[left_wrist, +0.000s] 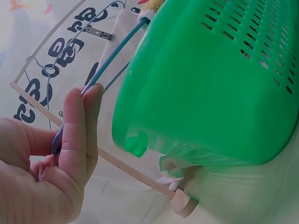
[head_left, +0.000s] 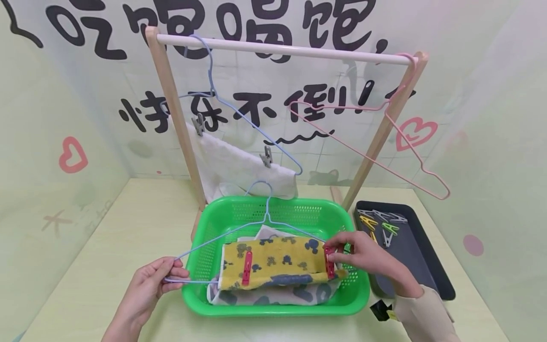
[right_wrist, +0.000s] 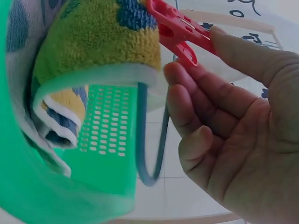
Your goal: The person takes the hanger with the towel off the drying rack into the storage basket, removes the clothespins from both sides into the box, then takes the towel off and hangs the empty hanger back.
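Observation:
My left hand (head_left: 147, 285) grips the left end of a blue clothes hanger (head_left: 222, 233); in the left wrist view its fingers curl round the thin bar (left_wrist: 112, 58). Over the hanger's lower bar hangs a yellow towel (head_left: 273, 259) with dark blue and brown patches. A red clothespin (head_left: 247, 268) clips the towel toward its left side. My right hand (head_left: 361, 254) pinches a second red clothespin (head_left: 329, 263) at the towel's right edge, thumb and fingertips on its handles in the right wrist view. Beneath lies a pale patterned cloth (head_left: 273, 295) inside the green basket (head_left: 275, 310).
Behind the basket stands a rack with a white rail (head_left: 282, 47). Another blue hanger (head_left: 256, 126) hangs there with a white cloth (head_left: 243, 166) clipped on, and a pink hanger (head_left: 342, 135) hangs at the right. A dark tray (head_left: 410, 256) with several clothespins lies right.

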`<move>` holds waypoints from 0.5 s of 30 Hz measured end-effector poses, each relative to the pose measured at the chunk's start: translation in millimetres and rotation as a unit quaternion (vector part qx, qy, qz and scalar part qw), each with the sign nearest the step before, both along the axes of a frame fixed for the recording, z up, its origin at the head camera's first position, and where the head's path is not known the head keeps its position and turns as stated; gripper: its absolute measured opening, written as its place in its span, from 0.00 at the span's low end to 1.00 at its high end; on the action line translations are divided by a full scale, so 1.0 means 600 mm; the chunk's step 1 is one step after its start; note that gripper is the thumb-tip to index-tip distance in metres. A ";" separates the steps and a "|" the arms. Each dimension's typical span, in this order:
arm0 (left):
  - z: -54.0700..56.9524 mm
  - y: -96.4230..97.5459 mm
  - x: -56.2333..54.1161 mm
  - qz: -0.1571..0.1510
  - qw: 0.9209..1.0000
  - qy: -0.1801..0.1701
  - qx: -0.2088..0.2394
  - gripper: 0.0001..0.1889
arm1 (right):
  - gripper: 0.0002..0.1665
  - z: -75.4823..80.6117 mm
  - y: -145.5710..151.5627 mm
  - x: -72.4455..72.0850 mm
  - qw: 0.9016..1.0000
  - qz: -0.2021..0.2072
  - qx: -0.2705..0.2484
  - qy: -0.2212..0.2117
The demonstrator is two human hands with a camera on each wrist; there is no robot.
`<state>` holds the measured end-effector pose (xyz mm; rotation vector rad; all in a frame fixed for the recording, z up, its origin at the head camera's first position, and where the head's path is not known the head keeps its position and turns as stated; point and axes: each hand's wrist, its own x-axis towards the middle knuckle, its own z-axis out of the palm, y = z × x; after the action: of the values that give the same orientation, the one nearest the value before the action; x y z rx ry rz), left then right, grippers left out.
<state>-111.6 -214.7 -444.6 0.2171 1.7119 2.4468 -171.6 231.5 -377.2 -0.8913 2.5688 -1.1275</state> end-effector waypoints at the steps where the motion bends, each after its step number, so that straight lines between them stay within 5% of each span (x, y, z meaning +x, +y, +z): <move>1: 0.000 0.000 0.000 0.000 1.000 0.000 0.001 0.17 | 0.12 -0.001 0.000 0.000 1.000 0.000 -0.004 0.001; 8: -0.001 -0.002 -0.001 0.002 1.000 0.000 0.005 0.18 | 0.07 -0.010 -0.002 0.003 0.998 -0.012 -0.043 0.042; 15: 0.000 -0.002 -0.002 0.011 1.000 -0.002 0.001 0.18 | 0.05 -0.017 -0.004 0.011 0.989 -0.076 -0.105 0.068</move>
<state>-112.8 -216.0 -444.8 0.1945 1.7189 2.4635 -165.1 229.3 -387.4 -0.8536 2.7044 -1.4506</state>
